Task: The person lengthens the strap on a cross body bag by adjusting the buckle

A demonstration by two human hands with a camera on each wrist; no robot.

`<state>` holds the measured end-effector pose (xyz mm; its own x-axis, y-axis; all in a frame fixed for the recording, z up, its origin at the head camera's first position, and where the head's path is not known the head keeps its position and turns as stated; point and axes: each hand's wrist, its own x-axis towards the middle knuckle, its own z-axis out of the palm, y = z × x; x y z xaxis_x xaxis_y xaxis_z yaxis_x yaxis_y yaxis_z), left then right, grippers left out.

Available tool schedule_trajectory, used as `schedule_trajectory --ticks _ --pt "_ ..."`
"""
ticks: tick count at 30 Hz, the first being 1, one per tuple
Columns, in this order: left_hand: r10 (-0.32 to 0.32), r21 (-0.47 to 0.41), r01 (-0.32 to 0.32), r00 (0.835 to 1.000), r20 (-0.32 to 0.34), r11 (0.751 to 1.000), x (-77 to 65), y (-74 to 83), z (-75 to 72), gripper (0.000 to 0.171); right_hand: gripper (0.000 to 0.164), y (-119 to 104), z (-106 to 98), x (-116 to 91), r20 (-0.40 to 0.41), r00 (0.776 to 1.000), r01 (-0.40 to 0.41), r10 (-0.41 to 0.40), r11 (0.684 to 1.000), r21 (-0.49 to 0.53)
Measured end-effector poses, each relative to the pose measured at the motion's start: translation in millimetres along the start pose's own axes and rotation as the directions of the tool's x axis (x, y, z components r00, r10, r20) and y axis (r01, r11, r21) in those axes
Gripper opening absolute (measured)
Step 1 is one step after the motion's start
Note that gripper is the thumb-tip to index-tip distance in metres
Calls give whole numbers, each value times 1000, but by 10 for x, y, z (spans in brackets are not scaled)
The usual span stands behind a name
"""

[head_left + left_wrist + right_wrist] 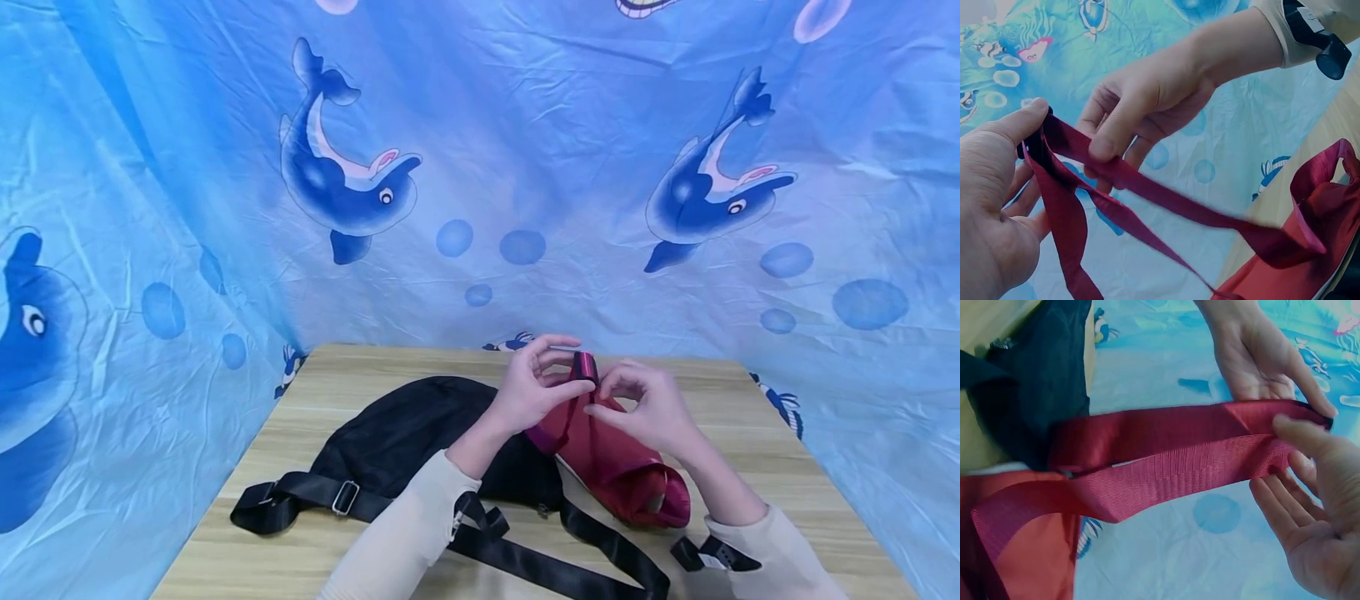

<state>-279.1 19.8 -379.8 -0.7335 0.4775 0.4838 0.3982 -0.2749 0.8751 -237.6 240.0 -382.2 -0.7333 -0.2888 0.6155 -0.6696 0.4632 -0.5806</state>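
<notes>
Both hands are raised over a red bag (618,454) and work on its dark red webbing strap (1172,197). My left hand (525,392) pinches a black strap buckle (586,367) between thumb and fingers, with the strap looped through it. Close by on the right, my right hand (648,408) pinches the strap between thumb and fingers, as the left wrist view shows. From there the strap lengths hang down to the red bag. The buckle's far side is partly hidden by the left fingers.
Left of the red bag, and touching it, a black bag (405,425) lies on the wooden table (720,400). Its black strap (540,567) with a metal slider (345,497) runs along the front. Blue dolphin-print cloth (525,167) hangs behind and at both sides.
</notes>
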Motion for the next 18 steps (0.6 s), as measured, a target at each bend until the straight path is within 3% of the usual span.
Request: schedule_trajectory --ticks 3,7,13,18 --pt "-6 6 6 1000 -9 1000 -8 2 -24 53 29 -8 -44 31 -7 1000 26 -25 994 102" --pt "4 66 -6 1000 30 998 -2 22 -35 56 41 -78 -128 133 11 997 73 -77 974 214" --pt "-17 110 6 995 102 994 -63 -17 -5 54 35 -155 -210 150 102 994 36 -48 992 120" --pt "-29 120 14 992 121 993 -67 -36 -22 47 34 -145 -199 186 42 990 141 -138 988 -70"
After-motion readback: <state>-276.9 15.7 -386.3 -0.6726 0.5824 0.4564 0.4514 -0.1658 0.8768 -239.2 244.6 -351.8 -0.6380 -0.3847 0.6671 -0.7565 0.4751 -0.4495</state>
